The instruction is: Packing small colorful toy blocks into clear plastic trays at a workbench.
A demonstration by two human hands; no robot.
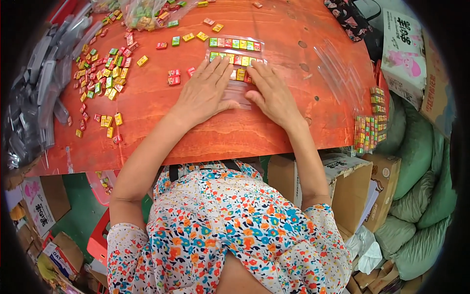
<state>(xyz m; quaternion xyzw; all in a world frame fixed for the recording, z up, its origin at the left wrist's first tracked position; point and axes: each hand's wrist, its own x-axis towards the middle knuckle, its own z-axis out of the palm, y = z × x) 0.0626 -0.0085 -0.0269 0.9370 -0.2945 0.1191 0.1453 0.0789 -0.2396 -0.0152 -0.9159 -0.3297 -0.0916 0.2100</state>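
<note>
Both hands lie over a clear plastic tray (236, 91) on the red table. Inside it, small red, green and yellow boxes (236, 44) stand in rows; the farthest row is fully in view, while my fingers partly cover the others. My left hand (205, 90) rests with its fingers stretched across the left part of the nearer rows. From the right, my right hand (274, 93) reaches in, fingertips touching the right end of those rows and its thumb apart. Just left of my left hand are a few loose red boxes (174, 77).
Many loose boxes (105, 73) spread over the table's left side, beside a pile of clear plastic trays (41, 93). A bag of boxes (144, 14) lies at the back. Empty clear trays (338, 73) and filled packs (366, 132) are at right. Cartons (352, 191) stand below.
</note>
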